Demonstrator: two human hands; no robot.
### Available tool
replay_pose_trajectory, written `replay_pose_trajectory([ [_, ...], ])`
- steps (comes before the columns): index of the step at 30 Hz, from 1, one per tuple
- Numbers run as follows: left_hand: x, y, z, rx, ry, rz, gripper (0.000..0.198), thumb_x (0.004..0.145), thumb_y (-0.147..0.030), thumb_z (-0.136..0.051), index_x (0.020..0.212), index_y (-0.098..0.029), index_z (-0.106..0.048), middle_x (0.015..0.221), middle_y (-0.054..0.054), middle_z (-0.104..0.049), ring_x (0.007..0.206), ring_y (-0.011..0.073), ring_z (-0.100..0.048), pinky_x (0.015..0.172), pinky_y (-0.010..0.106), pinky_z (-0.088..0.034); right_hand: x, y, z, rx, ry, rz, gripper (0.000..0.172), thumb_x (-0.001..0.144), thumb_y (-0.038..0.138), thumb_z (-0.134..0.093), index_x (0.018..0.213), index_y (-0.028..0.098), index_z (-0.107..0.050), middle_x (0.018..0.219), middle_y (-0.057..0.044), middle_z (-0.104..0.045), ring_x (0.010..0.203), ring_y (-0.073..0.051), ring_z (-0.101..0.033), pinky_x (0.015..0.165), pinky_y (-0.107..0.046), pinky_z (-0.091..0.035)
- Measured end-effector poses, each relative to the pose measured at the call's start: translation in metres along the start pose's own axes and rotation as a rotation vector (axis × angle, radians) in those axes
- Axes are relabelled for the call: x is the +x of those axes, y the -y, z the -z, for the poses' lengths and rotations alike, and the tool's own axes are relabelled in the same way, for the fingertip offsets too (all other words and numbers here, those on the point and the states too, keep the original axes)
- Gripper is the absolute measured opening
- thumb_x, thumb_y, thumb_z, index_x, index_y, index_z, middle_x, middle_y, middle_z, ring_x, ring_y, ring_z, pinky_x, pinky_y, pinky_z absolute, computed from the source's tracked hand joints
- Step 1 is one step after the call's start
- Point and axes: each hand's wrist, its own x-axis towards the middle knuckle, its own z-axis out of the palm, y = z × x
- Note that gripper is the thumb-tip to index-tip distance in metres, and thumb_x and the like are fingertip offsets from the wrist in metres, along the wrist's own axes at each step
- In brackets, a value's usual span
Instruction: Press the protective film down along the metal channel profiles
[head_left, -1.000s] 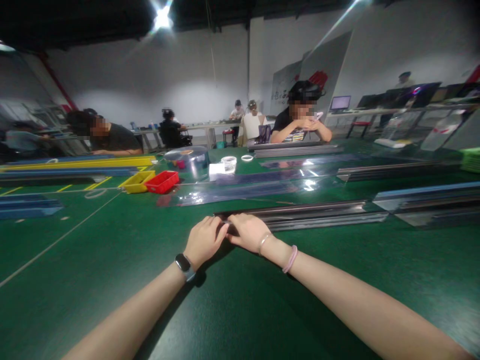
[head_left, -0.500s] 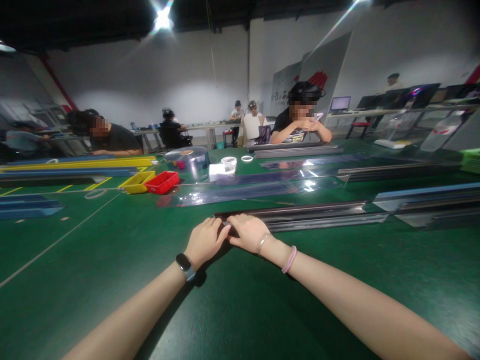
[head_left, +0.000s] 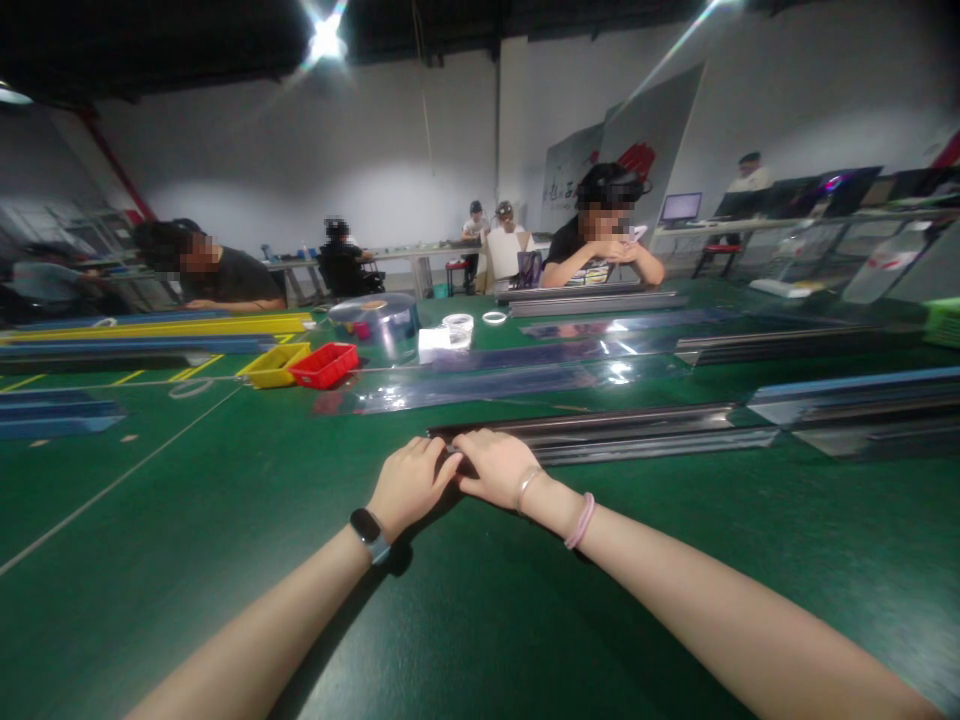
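Note:
A long dark channel-shaped strip [head_left: 637, 432] lies on the green table [head_left: 480, 610], running off to the right from my hands. At its left end my left hand [head_left: 409, 480] is closed, with the fingertips over the strip's near edge. My right hand [head_left: 496, 465] grips the same end just beside it, the two thumbs almost touching. Both sets of fingertips are partly hidden behind the hands. Beyond the strip, clear plastic sheets [head_left: 480, 385] lie flat and glossy.
A yellow bin [head_left: 276, 366] and a red bin [head_left: 324, 366] stand left of centre, near a roll of clear film [head_left: 394, 325]. Blue-edged strips [head_left: 862, 395] lie at right, a yellow strip [head_left: 165, 328] at left. A co-worker [head_left: 600, 235] sits across the table.
My hands and the dark strip stay practically where they were. In the far background at right, a person has moved to the left.

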Motion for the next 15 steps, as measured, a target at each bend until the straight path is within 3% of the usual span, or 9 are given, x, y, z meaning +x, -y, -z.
replay_pose_trajectory([
  [9,-0.0013,-0.0017,0.0047,-0.072,-0.067,-0.018,0.028,0.084,-0.036,-0.029,0.087,-0.019,-0.051,0.081,0.004,-0.055,0.082,0.0156,-0.048,0.072,0.027,-0.037,0.0001,0.0027,0.002,0.003,0.02,-0.025,0.036,0.075,0.041,-0.044,0.101,0.015,-0.044,0.089,-0.008,-0.054,0.086,-0.019,-0.048,0.075,-0.031,-0.033],
  [15,-0.0001,-0.0006,0.0021,-0.05,0.003,0.026,0.031,0.084,-0.04,-0.027,0.089,-0.019,-0.049,0.079,0.004,-0.056,0.078,0.0157,-0.05,0.067,0.026,-0.037,0.0005,0.0,0.0012,0.008,0.02,-0.002,0.038,0.076,0.043,-0.042,0.102,0.016,-0.043,0.089,-0.008,-0.055,0.086,-0.02,-0.048,0.073,-0.031,-0.033],
])
